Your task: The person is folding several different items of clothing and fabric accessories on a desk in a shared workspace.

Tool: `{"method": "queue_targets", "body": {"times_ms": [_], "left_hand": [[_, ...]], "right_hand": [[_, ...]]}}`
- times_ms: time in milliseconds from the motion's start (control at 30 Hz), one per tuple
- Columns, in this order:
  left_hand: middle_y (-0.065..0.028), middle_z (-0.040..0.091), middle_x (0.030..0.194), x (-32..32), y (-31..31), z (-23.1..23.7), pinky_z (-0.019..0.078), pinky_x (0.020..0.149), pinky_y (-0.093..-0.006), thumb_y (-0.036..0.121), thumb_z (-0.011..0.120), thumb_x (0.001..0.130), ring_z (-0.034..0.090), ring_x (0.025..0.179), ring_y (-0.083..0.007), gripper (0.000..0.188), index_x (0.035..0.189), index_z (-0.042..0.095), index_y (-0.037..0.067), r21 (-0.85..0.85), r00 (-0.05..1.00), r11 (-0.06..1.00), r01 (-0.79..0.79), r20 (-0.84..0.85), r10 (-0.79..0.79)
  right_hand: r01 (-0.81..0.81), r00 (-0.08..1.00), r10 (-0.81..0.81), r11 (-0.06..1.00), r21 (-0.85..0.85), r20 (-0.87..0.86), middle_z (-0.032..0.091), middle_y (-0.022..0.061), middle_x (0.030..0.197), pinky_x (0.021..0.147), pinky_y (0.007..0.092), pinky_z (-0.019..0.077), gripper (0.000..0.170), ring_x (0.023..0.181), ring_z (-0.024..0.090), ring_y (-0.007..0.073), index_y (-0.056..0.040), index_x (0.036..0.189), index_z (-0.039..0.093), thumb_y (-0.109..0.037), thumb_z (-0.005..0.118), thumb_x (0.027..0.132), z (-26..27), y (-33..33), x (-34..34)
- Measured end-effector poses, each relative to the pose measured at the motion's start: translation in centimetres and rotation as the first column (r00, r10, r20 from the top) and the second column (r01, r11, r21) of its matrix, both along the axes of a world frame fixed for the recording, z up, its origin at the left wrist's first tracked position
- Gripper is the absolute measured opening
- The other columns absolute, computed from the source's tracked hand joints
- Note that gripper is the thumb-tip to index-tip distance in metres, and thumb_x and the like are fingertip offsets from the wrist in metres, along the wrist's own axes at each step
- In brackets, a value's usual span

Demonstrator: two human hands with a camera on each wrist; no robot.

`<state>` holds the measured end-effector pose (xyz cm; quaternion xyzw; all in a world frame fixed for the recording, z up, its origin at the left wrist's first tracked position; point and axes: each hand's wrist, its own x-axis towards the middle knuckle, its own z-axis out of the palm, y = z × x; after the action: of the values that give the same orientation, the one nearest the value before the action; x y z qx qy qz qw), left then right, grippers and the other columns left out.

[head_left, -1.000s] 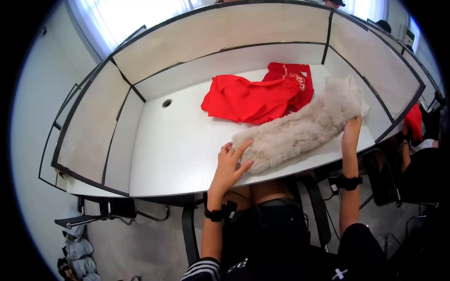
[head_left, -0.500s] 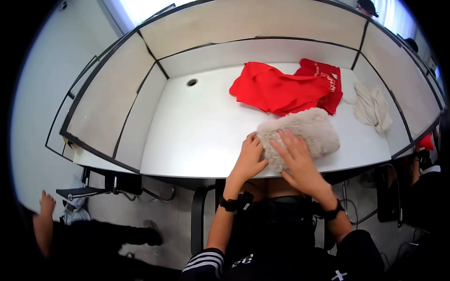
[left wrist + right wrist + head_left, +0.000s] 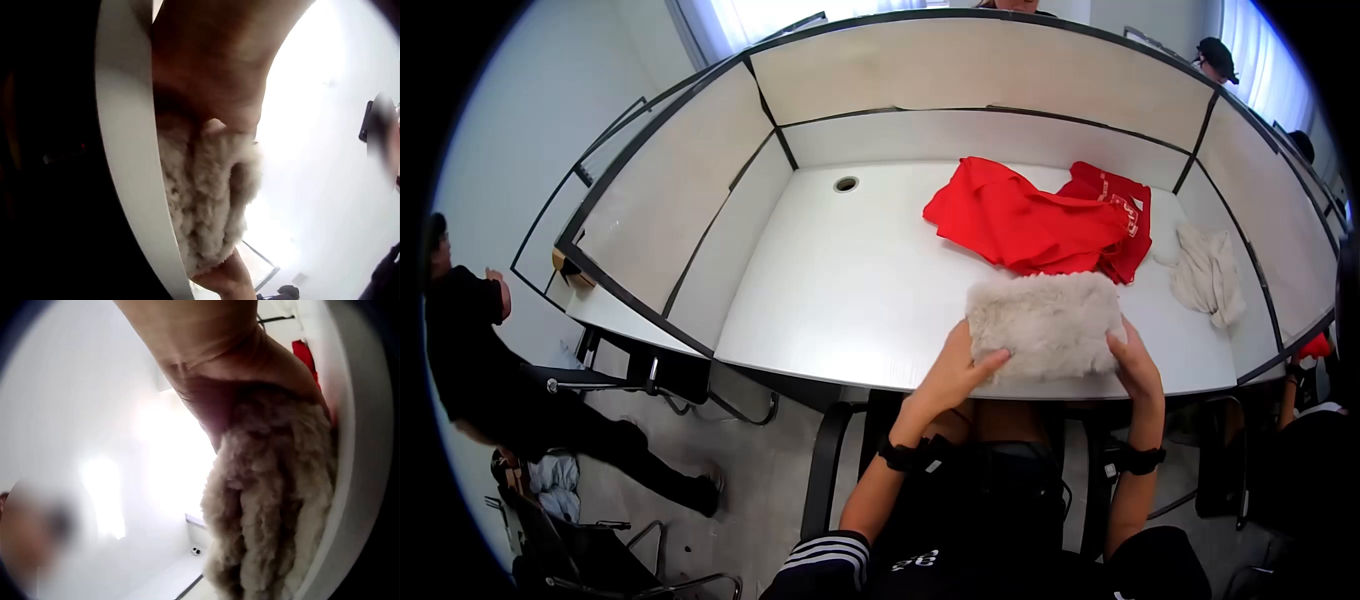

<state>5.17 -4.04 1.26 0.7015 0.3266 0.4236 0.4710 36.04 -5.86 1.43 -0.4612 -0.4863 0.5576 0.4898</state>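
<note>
We see the left hand and the right hand pinching two ends of the furry bundle. Red cloth lies just behind the bundle.

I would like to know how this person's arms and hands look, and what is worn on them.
The left sleeve is short, black, with white stripes near its edge. The right sleeve is also black. The left wristband and right wristband are black. The left hand and right hand are ungloved.
</note>
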Motion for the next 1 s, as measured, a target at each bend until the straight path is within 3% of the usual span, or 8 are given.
{"method": "queue_targets", "body": {"times_ms": [33,167,367,433,700,767,867,1000], "left_hand": [[-0.0253,0.049,0.139,-0.1,-0.3,-0.3,0.0343,0.109,-0.0378,0.041,0.06,0.093,0.047,0.129,-0.0342,0.078,0.147,0.028,-0.005,0.003,1.0,1.0,-0.008,-0.004,0.008],[-0.0244,0.047,0.141,-1.3,-1.3,-0.6,0.0341,0.109,-0.0362,0.025,0.07,0.084,0.045,0.132,-0.0314,0.081,0.147,0.028,-0.003,-0.196,0.99,0.972,-0.126,0.037,0.136],[-0.0172,0.048,0.134,-2.8,-0.6,-1.1,0.0345,0.109,-0.0364,0.015,0.07,0.076,0.045,0.127,-0.0258,0.086,0.147,0.025,0.002,-0.263,0.976,0.96,-0.093,0.165,0.14],[-0.0125,0.045,0.134,-3.2,-0.3,-1.4,0.0338,0.109,-0.0361,0.009,0.07,0.07,0.042,0.128,-0.0229,0.089,0.147,0.026,0.005,-0.26,0.972,0.965,0.043,0.234,0.02],[-0.0126,0.046,0.134,-2.9,-0.2,-2.4,0.0341,0.108,-0.034,0.004,0.071,0.068,0.042,0.127,-0.021,0.092,0.148,0.026,0.005,-0.245,0.932,0.967,0.066,0.361,0.028],[-0.0145,0.047,0.132,-2.8,-0.1,-2.6,0.035,0.107,-0.0349,0.008,0.073,0.073,0.043,0.126,-0.0209,0.089,0.148,0.025,0.004,-0.186,0.973,0.982,-0.038,0.216,0.078],[-0.0146,0.047,0.135,-2.8,0.4,-1.5,0.0399,0.102,-0.0345,0.016,0.063,0.092,0.051,0.12,-0.0209,0.062,0.143,0.029,0.004,-0.194,0.97,0.981,-0.025,0.232,0.07],[-0.012,0.052,0.133,-3.3,0.2,-1.3,0.044,0.097,-0.0323,0.011,0.05,0.098,0.056,0.115,-0.019,0.036,0.132,0.043,0.003,-0.235,0.964,0.972,0.006,0.259,0.057]], "right_hand": [[-0.094,0.977,0.086,0.995,-0.033,-0.197,0.052,0.0122,0.135,0.105,0.0324,0.0379,0.064,0.124,0.049,0.0204,0.0026,0.144,0.035,-0.022,0.064,0.092,-0.2,-0.1,-0.5],[-0.099,0.947,0.056,0.988,-0.121,-0.315,0.054,0.0106,0.133,0.099,0.0339,0.0456,0.063,0.12,0.054,0.0206,0.0005,0.143,0.038,-0.018,0.067,0.09,-1.5,-0.2,-2.6],[-0.1,0.933,0.052,0.988,-0.118,-0.356,0.055,0.0136,0.133,0.102,0.0362,0.044,0.082,0.122,0.054,0.0251,0.0013,0.143,0.036,-0.004,0.073,0.071,-3.1,-0.5,-3.4],[-0.148,0.944,0.106,0.982,-0.117,-0.311,0.053,0.0146,0.136,0.105,0.0371,0.0418,0.091,0.126,0.052,0.0269,0.0022,0.145,0.034,0.002,0.074,0.063,-2.8,-0.6,-3.3],[-0.214,0.954,0.2,0.976,-0.038,-0.221,0.053,0.0138,0.135,0.103,0.0369,0.0432,0.087,0.124,0.052,0.0264,0.0021,0.144,0.035,-0.004,0.075,0.067,-2.7,-0.5,-3.3],[-0.009,0.993,-0.011,0.985,-0.172,-0.114,0.056,0.0136,0.131,0.1,0.0365,0.0456,0.075,0.12,0.055,0.0263,0.0033,0.141,0.039,-0.003,0.07,0.073,-3.3,-0.1,-3.2],[0.124,0.847,-0.238,0.958,-0.259,-0.476,0.063,0.0118,0.118,0.091,0.0398,0.0524,0.047,0.106,0.063,0.0266,0.0013,0.129,0.052,-0.007,0.062,0.084,-9.7,-0.5,4.5],[0.377,0.722,-0.426,0.903,-0.207,-0.545,0.062,0.0144,0.124,0.096,0.0446,0.0513,0.044,0.113,0.061,0.0303,-0.0026,0.133,0.051,-0.024,0.056,0.094,-4.6,-8.4,13.9]]}}
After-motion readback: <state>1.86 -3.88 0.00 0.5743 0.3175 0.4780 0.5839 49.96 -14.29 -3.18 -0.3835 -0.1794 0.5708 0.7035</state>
